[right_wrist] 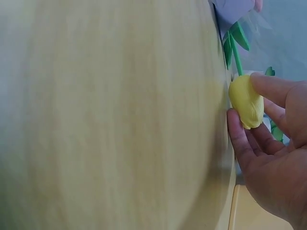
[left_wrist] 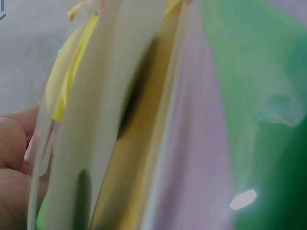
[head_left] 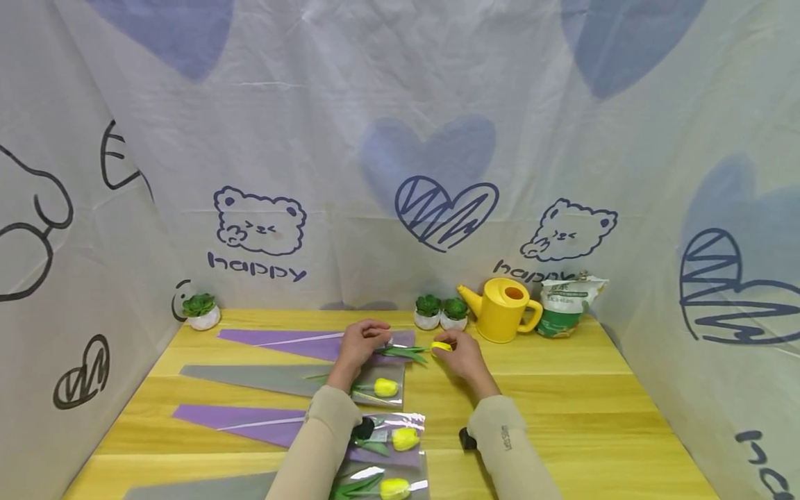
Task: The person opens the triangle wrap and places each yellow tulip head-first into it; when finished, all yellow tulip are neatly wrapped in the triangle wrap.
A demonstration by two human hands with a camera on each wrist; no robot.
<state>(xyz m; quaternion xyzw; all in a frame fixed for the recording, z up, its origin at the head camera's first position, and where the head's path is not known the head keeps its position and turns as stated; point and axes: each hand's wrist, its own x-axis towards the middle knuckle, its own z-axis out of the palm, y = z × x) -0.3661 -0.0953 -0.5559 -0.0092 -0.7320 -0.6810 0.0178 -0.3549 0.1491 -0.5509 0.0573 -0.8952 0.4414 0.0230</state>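
Observation:
My right hand (head_left: 461,353) pinches the yellow head of an artificial tulip (right_wrist: 246,100) between thumb and fingers. The tulip's green stem and leaves (head_left: 403,353) reach left to the mouth of the topmost purple flower sleeve (head_left: 281,340), which lies flat. At that mouth, my left hand (head_left: 361,345) holds the sleeve's clear film, thumb and fingers close together. In the left wrist view, blurred film and a purple strip (left_wrist: 192,120) fill much of the picture and partly hide the fingers. Below lies a grey sleeve (head_left: 250,380) with a yellow tulip (head_left: 385,387) inside.
Nearer me are another purple sleeve (head_left: 237,421) and a grey one (head_left: 206,488), each with a yellow tulip. Along the back stand small potted succulents (head_left: 428,312), a yellow watering can (head_left: 502,312) and a green-and-white bag (head_left: 562,309). Another succulent (head_left: 201,311) stands at back left.

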